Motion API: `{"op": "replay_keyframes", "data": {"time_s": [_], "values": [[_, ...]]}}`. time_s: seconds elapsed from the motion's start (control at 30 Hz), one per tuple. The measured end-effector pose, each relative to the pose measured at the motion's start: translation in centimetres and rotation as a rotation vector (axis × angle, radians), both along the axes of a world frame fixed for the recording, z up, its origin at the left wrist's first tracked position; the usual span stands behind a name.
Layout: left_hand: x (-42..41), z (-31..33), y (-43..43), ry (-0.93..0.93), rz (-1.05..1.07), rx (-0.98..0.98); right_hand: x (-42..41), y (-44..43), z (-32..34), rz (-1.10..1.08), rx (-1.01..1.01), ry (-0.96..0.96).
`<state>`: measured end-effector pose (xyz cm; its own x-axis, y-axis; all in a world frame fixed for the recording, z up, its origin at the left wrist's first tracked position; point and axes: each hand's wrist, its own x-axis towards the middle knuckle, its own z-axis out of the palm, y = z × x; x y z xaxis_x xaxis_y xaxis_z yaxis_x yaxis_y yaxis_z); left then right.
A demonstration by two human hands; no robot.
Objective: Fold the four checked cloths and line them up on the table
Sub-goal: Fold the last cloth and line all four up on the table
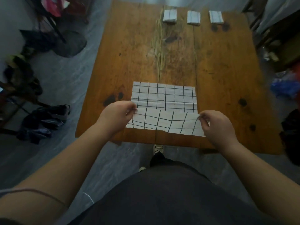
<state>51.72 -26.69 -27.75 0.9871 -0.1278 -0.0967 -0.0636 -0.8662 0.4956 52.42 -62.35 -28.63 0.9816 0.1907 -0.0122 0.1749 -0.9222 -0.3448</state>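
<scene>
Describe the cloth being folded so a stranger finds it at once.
On the wooden table, pass the three folded cloths at the far edge and look at the near edge. There lies the checked cloth, pinched by the left hand and right hand. Only it is spread wide, showing its black grid.

My feed is dim with a cool, bluish cast. The light is soft and even, and I can't tell its source. The wooden table (224, 75) carries a faint pale sheen along its middle boards and almost no cast shadows. The white checked cloth (164, 96) is the brightest patch, its grid lines sharp. Wide-angle distortion splays the table's sides outward toward me. The dark bundles (45, 120) on the floor (68, 75) at left smear into blur, and the corners darken.
</scene>
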Motion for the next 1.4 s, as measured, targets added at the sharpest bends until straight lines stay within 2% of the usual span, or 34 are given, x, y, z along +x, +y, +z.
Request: {"op": "replay_keyframes", "data": {"time_s": [0.17,0.43,0.73,0.87,1.0,1.2,1.4], "values": [[6.2,-0.1,-0.7,0.035,0.038,0.038,6.4,1.2,-0.6,-0.027,-0.006,-0.017],[14.4,-3.3,-1.5,0.133,0.124,0.115,15.6,3.0,-3.7,-0.080,-0.057,0.126],[18.5,-8.5,-2.8,0.228,0.108,0.206,20.1,3.1,-8.7,-0.098,-0.071,0.254],[16.3,-8.9,-3.6,0.203,0.077,0.162,19.7,3.0,-9.5,-0.101,-0.103,0.254],[12.3,-8.4,-4.3,0.184,-0.045,0.114,17.4,2.9,-9.1,-0.210,-0.028,0.233],[7.1,-8.7,-4.3,0.173,-0.222,0.076,10.3,2.6,-7.7,-0.478,0.182,0.239],[3.8,-9.7,-5.8,0.245,-0.346,0.066,2.8,2.0,-8.6,-0.766,0.372,0.313]]}}
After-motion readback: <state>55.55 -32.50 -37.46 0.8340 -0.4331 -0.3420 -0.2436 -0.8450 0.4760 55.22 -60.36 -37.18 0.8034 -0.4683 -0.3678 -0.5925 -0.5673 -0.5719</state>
